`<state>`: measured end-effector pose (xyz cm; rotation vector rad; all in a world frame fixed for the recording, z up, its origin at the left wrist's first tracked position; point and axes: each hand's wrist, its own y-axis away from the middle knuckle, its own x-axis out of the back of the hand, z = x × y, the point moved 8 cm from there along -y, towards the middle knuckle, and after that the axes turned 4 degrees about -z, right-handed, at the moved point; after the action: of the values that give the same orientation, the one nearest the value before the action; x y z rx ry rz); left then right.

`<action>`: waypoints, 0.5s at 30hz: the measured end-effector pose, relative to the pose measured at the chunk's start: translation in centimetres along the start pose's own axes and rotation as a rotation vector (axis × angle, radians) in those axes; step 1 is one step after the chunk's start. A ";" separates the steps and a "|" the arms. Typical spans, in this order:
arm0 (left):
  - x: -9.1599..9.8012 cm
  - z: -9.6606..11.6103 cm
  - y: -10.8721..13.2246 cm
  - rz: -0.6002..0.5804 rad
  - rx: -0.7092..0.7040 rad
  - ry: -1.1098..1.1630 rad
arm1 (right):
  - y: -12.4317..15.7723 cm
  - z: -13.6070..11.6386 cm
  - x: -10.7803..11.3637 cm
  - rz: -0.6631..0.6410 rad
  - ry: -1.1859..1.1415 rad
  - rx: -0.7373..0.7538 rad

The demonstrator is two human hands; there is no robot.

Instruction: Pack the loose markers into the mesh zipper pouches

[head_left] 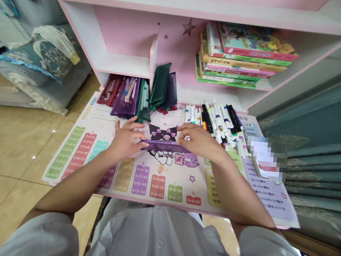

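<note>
A flat purple pencil pouch (164, 146) is held edge-on just above the desk mat (142, 177) between both hands. My left hand (126, 138) grips its left end with thumb and fingers closed on it. My right hand (199, 140) pinches the right end, fingers curled over the top edge. Below the pouch the mat shows a black cartoon figure and coloured multiplication tables.
A row of marker pens (218, 122) lies at the back right of the desk. More pouches (125, 94) and green and dark cases (162, 85) lean at the back under the pink shelf. Stacked books (239, 58) fill the right shelf. A sofa (35, 72) stands left; curtain right.
</note>
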<state>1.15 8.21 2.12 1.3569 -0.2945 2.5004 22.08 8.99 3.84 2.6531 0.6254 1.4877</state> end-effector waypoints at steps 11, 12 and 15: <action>0.3 -0.4 -0.1 -0.008 -0.006 -0.019 | -0.1 0.6 0.3 0.013 0.038 0.003; 0.3 -0.4 -0.1 -0.010 -0.004 -0.020 | -0.1 0.6 0.4 0.011 0.041 -0.002; 0.4 -0.4 0.0 -0.016 0.003 -0.025 | -0.1 0.7 0.3 -0.002 0.048 -0.016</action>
<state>0.65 8.43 2.25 1.3877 -0.2836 2.4736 22.73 9.30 3.70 2.6114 0.6158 1.5536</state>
